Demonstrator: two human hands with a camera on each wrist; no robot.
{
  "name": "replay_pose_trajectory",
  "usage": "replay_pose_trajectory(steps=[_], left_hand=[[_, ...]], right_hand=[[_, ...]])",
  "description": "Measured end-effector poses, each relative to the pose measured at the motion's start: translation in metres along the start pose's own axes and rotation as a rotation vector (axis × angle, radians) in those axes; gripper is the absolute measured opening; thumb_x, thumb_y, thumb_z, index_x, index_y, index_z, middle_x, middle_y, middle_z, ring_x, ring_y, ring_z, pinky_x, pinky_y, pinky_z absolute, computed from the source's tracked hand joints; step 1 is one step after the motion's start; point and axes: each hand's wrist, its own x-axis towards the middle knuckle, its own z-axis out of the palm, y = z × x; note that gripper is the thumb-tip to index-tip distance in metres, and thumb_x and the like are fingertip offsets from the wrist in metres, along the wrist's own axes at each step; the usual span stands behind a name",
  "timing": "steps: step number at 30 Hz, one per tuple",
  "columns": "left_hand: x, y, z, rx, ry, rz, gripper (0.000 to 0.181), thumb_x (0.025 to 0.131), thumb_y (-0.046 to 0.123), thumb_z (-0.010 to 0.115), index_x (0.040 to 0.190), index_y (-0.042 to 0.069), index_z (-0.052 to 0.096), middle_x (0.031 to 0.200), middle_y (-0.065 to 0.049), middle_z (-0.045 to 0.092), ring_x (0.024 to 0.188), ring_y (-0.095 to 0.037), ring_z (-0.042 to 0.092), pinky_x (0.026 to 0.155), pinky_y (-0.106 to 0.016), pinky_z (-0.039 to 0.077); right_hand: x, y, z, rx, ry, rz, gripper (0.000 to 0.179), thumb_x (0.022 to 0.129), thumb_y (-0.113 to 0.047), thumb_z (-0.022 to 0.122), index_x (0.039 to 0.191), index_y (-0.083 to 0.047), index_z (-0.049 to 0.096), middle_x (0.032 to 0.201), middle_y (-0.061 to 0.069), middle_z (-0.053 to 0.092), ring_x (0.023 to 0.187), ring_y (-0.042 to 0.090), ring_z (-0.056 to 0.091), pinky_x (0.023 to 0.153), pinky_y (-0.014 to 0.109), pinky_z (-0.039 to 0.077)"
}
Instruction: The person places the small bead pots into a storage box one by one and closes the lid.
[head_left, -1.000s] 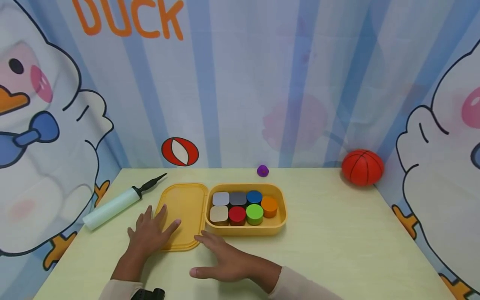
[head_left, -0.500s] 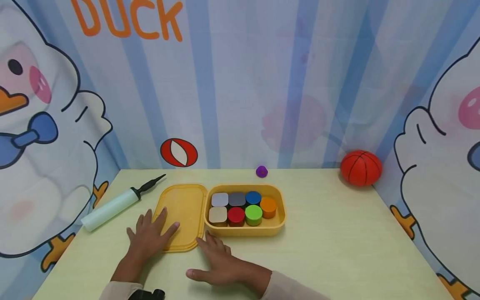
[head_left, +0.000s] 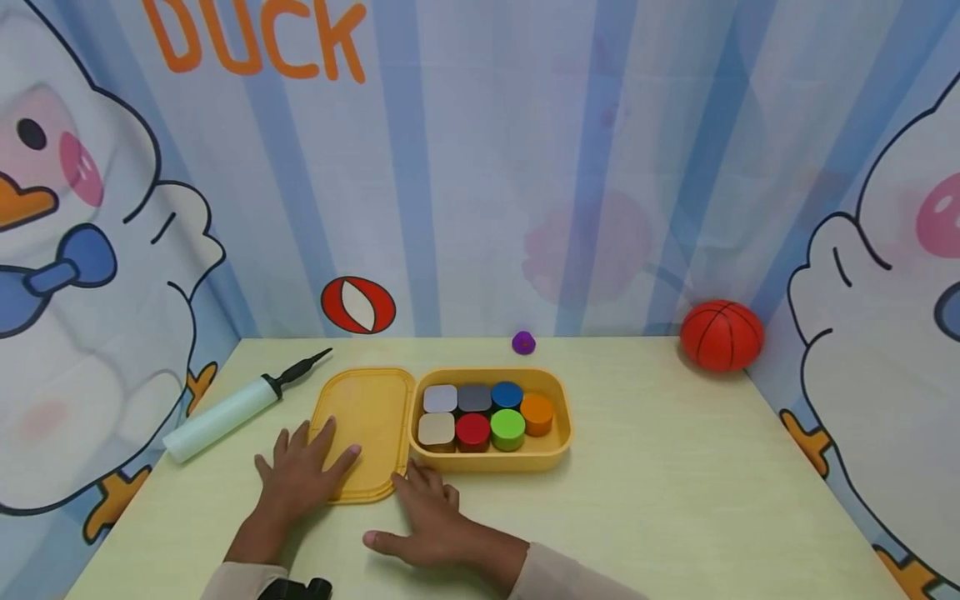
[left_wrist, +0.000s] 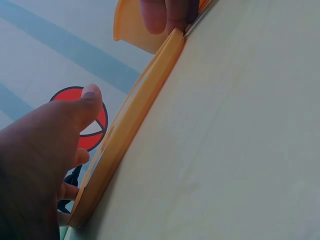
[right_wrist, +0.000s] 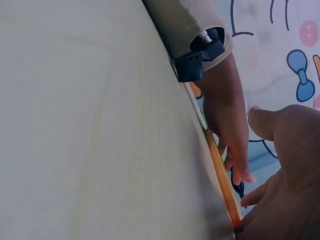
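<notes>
A yellow lid (head_left: 371,433) lies flat on the table, joined or close against the left side of a yellow lidded box (head_left: 491,461). Inside the box sit several small flat-topped pieces, among them a red one (head_left: 473,432), a green one (head_left: 507,428) and an orange one (head_left: 537,414). My left hand (head_left: 296,479), fingers spread, rests at the lid's left edge with the thumb over its surface. My right hand (head_left: 431,521) lies in front of the box, its fingertips at the lid's near right corner and its thumb stretched to the left. Neither hand grasps anything.
A pale green hand pump (head_left: 225,419) with a black nozzle lies at the left. Toward the back are a small purple object (head_left: 523,342) and a red basketball-patterned ball (head_left: 722,336). A duck-printed curtain (head_left: 480,167) stands behind the table (head_left: 675,500).
My right hand has shifted slightly left, its fingers turning more toward the lid and box. My left hand stays almost in place.
</notes>
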Motion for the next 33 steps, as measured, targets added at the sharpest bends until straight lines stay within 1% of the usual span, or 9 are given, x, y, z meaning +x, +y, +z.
replay_pose_trajectory(steps=[5, 8, 11, 14, 18, 23, 26, 30, 33], left_hand=[[0.002, 0.0, -0.001, -0.008, 0.022, 0.003, 0.092, 0.108, 0.075, 0.042, 0.171, 0.007, 0.035, 0.172, -0.039, 0.028, 0.157, -0.07, 0.018, 0.115, -0.098, 0.006], [0.001, -0.002, -0.002, -0.031, 0.028, 0.006, 0.093, 0.108, 0.075, 0.042, 0.171, 0.008, 0.034, 0.174, -0.036, 0.026, 0.159, -0.066, 0.02, 0.114, -0.098, 0.007], [-0.001, -0.004, -0.007, -0.067, 0.054, 0.018, 0.089, 0.109, 0.071, 0.045, 0.171, 0.007, 0.034, 0.176, -0.034, 0.023, 0.159, -0.064, 0.024, 0.115, -0.097, 0.01], [-0.003, -0.005, -0.012, -0.102, 0.122, 0.055, 0.083, 0.111, 0.061, 0.052, 0.169, 0.004, 0.037, 0.175, -0.035, 0.024, 0.157, -0.064, 0.031, 0.119, -0.091, 0.021], [-0.005, -0.005, -0.018, -0.142, 0.24, 0.112, 0.077, 0.11, 0.05, 0.062, 0.164, -0.001, 0.043, 0.172, -0.037, 0.03, 0.153, -0.063, 0.039, 0.121, -0.078, 0.037], [-0.008, -0.004, -0.025, -0.197, 0.376, 0.156, 0.069, 0.106, 0.04, 0.071, 0.158, -0.001, 0.052, 0.172, -0.034, 0.035, 0.151, -0.061, 0.042, 0.118, -0.076, 0.041], [-0.008, -0.001, -0.03, -0.248, 0.422, 0.177, 0.067, 0.104, 0.035, 0.075, 0.156, -0.001, 0.055, 0.174, -0.031, 0.036, 0.152, -0.06, 0.042, 0.118, -0.076, 0.041], [-0.01, 0.002, -0.038, -0.368, 0.465, 0.192, 0.067, 0.099, 0.029, 0.083, 0.155, 0.002, 0.058, 0.176, -0.022, 0.037, 0.156, -0.056, 0.041, 0.119, -0.074, 0.041], [-0.013, 0.005, -0.047, -0.469, 0.474, 0.162, 0.072, 0.094, 0.028, 0.088, 0.156, 0.008, 0.059, 0.179, -0.011, 0.035, 0.162, -0.05, 0.036, 0.123, -0.072, 0.04]], right_hand=[[0.0, 0.0, -0.002, 0.009, -0.016, 0.004, 0.096, 0.103, -0.066, 0.063, 0.175, -0.013, 0.027, 0.186, 0.011, 0.006, 0.172, 0.037, 0.006, 0.129, 0.064, 0.022], [0.0, -0.001, -0.003, 0.036, -0.024, 0.005, 0.095, 0.103, -0.065, 0.064, 0.175, -0.015, 0.028, 0.187, 0.01, 0.005, 0.173, 0.037, 0.006, 0.13, 0.066, 0.021], [-0.001, -0.002, -0.003, 0.063, -0.032, -0.001, 0.094, 0.102, -0.063, 0.066, 0.175, -0.016, 0.028, 0.187, 0.011, 0.004, 0.173, 0.037, 0.007, 0.131, 0.067, 0.021], [-0.001, -0.002, -0.002, 0.081, -0.041, -0.008, 0.093, 0.102, -0.062, 0.067, 0.175, -0.018, 0.028, 0.187, 0.009, 0.005, 0.173, 0.036, 0.009, 0.132, 0.069, 0.02], [-0.001, -0.003, -0.003, 0.114, -0.058, -0.024, 0.093, 0.103, -0.061, 0.067, 0.176, -0.02, 0.027, 0.187, 0.005, 0.003, 0.173, 0.034, 0.008, 0.132, 0.072, 0.018], [-0.002, -0.002, -0.006, 0.164, -0.076, -0.066, 0.092, 0.104, -0.058, 0.066, 0.177, -0.024, 0.022, 0.187, 0.001, -0.002, 0.173, 0.035, 0.005, 0.131, 0.078, 0.017], [-0.003, -0.001, -0.008, 0.22, -0.079, -0.084, 0.09, 0.104, -0.053, 0.069, 0.177, -0.027, 0.021, 0.186, -0.002, -0.006, 0.174, 0.035, 0.003, 0.133, 0.075, 0.017], [-0.004, 0.001, -0.011, 0.318, -0.084, -0.127, 0.091, 0.104, -0.046, 0.073, 0.176, -0.031, 0.02, 0.185, -0.006, -0.01, 0.174, 0.032, 0.0, 0.136, 0.066, 0.02], [-0.005, 0.0, -0.014, 0.392, -0.075, -0.19, 0.09, 0.105, -0.038, 0.074, 0.176, -0.031, 0.021, 0.185, -0.008, -0.012, 0.173, 0.028, 0.003, 0.135, 0.051, 0.033]])
